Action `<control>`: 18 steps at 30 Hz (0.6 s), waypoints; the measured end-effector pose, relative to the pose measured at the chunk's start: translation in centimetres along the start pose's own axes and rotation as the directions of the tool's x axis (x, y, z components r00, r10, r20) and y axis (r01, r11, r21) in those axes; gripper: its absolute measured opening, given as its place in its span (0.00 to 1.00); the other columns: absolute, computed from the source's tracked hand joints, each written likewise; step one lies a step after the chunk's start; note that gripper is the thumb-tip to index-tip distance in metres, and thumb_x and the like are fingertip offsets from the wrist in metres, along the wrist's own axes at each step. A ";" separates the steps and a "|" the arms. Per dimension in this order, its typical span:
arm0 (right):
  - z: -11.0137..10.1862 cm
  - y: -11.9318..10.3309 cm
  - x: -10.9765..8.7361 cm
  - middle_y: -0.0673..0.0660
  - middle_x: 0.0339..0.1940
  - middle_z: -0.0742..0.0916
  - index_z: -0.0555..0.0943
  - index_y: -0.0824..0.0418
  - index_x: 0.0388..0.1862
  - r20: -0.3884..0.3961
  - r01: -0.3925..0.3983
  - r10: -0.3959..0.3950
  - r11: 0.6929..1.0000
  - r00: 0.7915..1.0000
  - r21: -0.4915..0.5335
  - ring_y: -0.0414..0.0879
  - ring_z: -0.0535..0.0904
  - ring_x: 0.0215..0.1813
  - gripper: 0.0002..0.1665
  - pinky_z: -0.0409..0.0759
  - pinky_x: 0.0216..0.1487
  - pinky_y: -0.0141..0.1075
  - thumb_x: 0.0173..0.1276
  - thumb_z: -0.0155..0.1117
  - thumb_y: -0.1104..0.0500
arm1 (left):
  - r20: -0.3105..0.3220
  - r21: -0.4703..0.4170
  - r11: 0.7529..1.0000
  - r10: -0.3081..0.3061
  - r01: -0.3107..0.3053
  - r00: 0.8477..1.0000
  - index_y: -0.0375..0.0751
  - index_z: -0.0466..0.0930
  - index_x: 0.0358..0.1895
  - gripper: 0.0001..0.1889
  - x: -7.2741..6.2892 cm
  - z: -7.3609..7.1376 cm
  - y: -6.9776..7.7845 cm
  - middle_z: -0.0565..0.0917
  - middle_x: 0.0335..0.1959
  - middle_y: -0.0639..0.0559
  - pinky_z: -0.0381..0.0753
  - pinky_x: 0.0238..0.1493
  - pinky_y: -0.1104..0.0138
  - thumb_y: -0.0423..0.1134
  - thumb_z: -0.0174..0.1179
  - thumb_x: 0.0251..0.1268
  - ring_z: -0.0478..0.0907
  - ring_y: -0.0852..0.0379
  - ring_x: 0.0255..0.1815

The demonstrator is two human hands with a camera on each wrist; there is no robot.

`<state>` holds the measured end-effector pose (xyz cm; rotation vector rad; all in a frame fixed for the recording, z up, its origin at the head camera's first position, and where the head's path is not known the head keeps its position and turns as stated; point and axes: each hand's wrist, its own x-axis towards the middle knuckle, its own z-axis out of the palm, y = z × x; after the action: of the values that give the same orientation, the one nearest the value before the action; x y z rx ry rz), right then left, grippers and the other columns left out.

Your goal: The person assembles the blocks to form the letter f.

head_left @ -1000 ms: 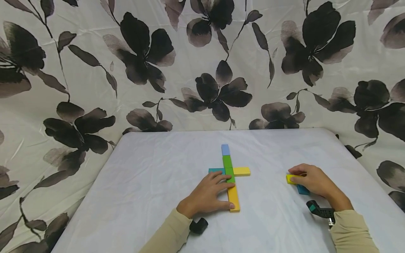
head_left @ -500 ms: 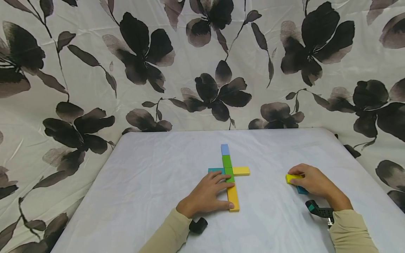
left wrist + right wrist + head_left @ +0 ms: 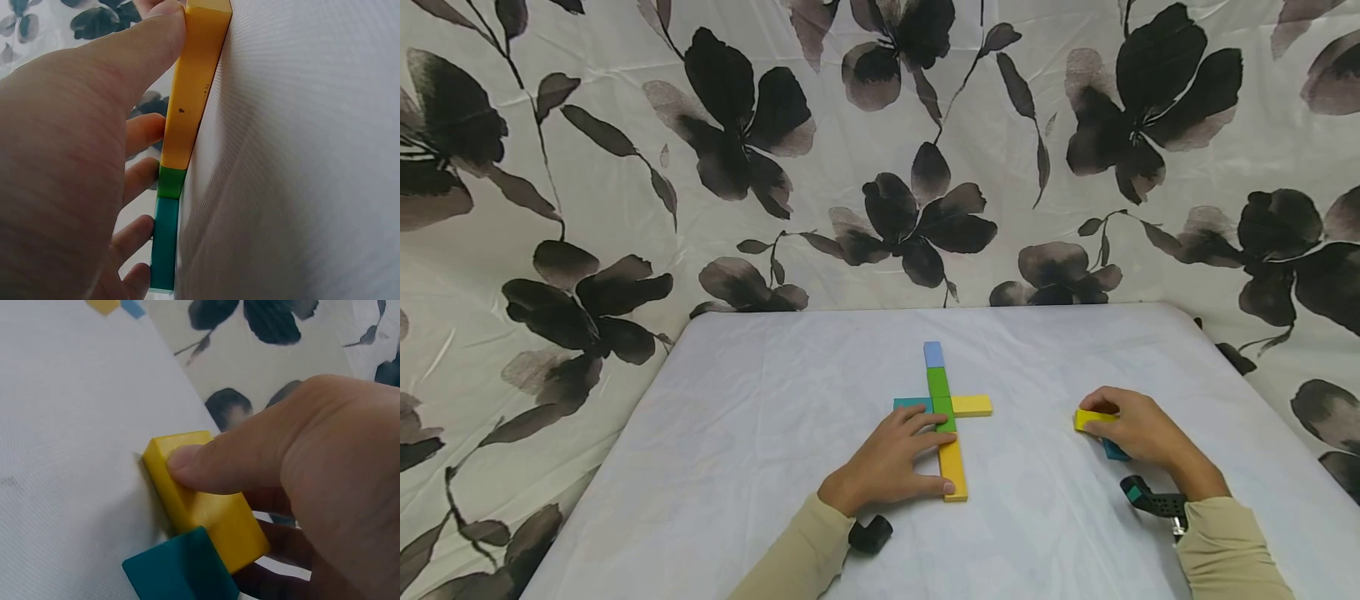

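Flat blocks form a cross on the table: a light blue block (image 3: 933, 355) at the far end, two green blocks (image 3: 938, 382) below it, a teal block (image 3: 912, 405) to the left, a yellow block (image 3: 972, 406) to the right, and a long orange-yellow block (image 3: 953, 475) nearest me. My left hand (image 3: 891, 462) rests over the cross, its thumb and fingertips touching the orange-yellow, green and teal blocks. Off to the right, my right hand (image 3: 1142, 425) pinches a separate yellow block (image 3: 209, 512) between thumb and fingers. Against that block's near end lies a dark teal block (image 3: 178, 569).
A white cloth covers the table (image 3: 737, 417). Behind and beside it hangs a pale curtain (image 3: 820, 167) with dark flowers. Each wrist wears a black camera mount, the left one (image 3: 871, 535) close to the cloth.
My right hand has shifted slightly left with the yellow block. The left hand and the cross of blocks stay where they were.
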<state>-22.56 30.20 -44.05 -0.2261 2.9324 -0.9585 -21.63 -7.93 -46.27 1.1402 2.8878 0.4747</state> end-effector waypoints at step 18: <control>0.9 -0.6 0.6 0.65 0.53 0.83 0.78 0.65 0.62 -0.158 -0.026 0.040 0.995 0.987 0.095 0.58 0.79 0.52 0.23 0.79 0.49 0.45 0.74 0.64 0.54 | 0.007 -0.006 1.000 -0.008 0.008 1.000 0.63 0.74 0.70 0.38 -0.1 -0.1 0.1 0.66 0.74 0.62 0.55 0.76 0.51 0.74 0.59 0.58 0.53 0.51 0.78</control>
<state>-23.00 29.16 -44.42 -0.1009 3.0124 -1.1558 -21.51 -7.92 -46.14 1.1266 2.8822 0.4779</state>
